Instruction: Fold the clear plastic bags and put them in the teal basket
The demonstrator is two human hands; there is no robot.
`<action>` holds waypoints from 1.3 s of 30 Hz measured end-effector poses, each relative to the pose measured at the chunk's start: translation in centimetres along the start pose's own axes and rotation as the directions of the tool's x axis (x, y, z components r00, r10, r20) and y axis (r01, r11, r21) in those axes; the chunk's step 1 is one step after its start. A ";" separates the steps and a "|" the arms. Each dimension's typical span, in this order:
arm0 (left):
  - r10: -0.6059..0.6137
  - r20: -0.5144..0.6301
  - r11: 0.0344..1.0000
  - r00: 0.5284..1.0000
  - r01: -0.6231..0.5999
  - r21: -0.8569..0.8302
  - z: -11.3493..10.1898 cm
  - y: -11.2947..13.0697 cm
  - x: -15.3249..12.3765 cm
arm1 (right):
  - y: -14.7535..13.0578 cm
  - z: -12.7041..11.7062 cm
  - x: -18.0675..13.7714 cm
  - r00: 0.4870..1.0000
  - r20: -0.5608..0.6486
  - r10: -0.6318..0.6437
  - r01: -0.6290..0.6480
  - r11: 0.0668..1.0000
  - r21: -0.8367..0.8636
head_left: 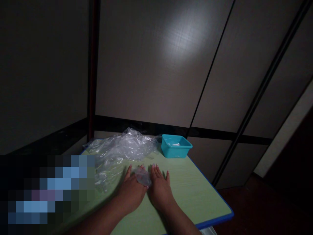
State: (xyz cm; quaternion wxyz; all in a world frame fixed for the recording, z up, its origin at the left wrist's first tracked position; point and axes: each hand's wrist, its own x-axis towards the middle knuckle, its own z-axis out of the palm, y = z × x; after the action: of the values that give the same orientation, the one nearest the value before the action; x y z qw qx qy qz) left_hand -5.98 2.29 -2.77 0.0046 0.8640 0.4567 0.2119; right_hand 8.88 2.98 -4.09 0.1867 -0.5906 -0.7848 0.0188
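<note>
My left hand (132,194) lies palm down on the light green table (195,192), its fingers stretched forward and apart. A small clear plastic piece (143,177), perhaps a little bag, covers part of its fingers on the side toward my other hand. My right hand (160,189) rests flat close beside it, fingers straight and the thumb side near the plastic piece. Whether the right fingers touch the plastic, I cannot tell. Just beyond the left hand spreads a large crumpled heap of clear plastic bags (132,145).
A turquoise plastic basket (176,150) stands at the table's far right edge, with something pale inside. Tall panelled doors (156,71) rise right behind the table. The table has a blue rim (217,218). A pixelated patch hides the lower left.
</note>
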 end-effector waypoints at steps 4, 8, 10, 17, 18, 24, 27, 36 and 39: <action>-0.060 -0.046 0.998 0.997 0.061 0.008 -0.9 -1.6 0.0 | -0.1 -0.1 -0.1 1.000 0.018 0.011 -0.011 0.999 -0.032; -0.322 -0.176 0.891 0.930 0.234 -0.390 -1.6 -3.3 0.8 | -0.2 -0.3 -0.2 1.000 0.024 0.003 -0.002 0.998 -0.063; -0.391 -0.156 0.821 0.907 0.267 -0.504 -1.6 -3.8 1.3 | -0.2 -0.3 -0.2 1.000 0.020 0.003 -0.002 0.997 -0.072; -0.422 -0.111 0.697 0.900 0.244 -0.674 0.3 -4.3 2.6 | 0.0 0.0 -0.1 1.000 0.008 0.004 -0.003 0.998 -0.070; -0.424 -0.097 0.682 0.900 0.247 -0.688 0.6 -4.4 2.6 | 0.0 0.1 -0.1 1.000 0.013 0.008 -0.007 0.997 -0.072; -0.473 -0.020 0.626 0.881 0.320 -0.711 0.5 -4.8 2.2 | -0.3 -0.2 -0.1 0.999 0.040 0.024 -0.020 0.995 -0.096; -0.492 0.032 0.595 0.870 0.363 -0.718 -0.1 -4.8 2.0 | -0.5 -0.6 -0.2 0.998 0.047 0.028 -0.024 0.995 -0.094; -0.488 0.114 0.561 0.865 0.411 -0.719 -0.4 -5.3 2.1 | -0.3 -0.5 -0.2 0.999 0.022 0.023 -0.022 0.998 -0.065; -0.489 0.113 0.578 0.865 0.418 -0.701 -0.8 -5.6 2.1 | -0.3 -0.6 -0.3 1.000 0.015 0.023 -0.022 0.998 -0.055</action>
State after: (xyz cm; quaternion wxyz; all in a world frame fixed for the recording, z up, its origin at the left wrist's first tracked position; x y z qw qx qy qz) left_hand -9.63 7.01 -2.46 0.3667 0.6382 0.5453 0.4011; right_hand 8.85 2.51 -3.53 0.1637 -0.6042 -0.7798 0.0040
